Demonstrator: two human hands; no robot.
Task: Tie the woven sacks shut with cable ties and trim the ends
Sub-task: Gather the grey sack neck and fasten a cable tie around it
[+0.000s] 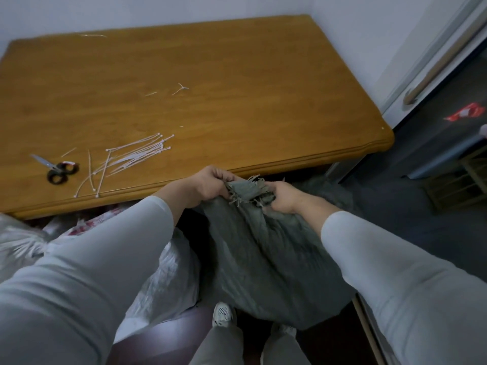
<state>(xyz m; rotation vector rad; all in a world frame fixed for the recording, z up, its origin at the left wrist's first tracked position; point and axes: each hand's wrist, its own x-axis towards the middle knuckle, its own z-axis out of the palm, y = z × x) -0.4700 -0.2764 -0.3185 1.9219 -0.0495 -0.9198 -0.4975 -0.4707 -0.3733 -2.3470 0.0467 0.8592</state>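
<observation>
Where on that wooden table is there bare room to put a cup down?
The whole right half of the orange-brown wooden table is bare, from the scattered white offcuts to the right edge. The near left corner is crowded: black-handled scissors beside the loose white cable ties.

Wooden table against white walls

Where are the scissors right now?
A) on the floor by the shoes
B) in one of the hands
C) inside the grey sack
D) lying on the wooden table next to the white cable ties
D: the scissors lie on the wooden table just left of the white cable ties, while the left hand and right hand both grip the top of the grey sack.
</observation>
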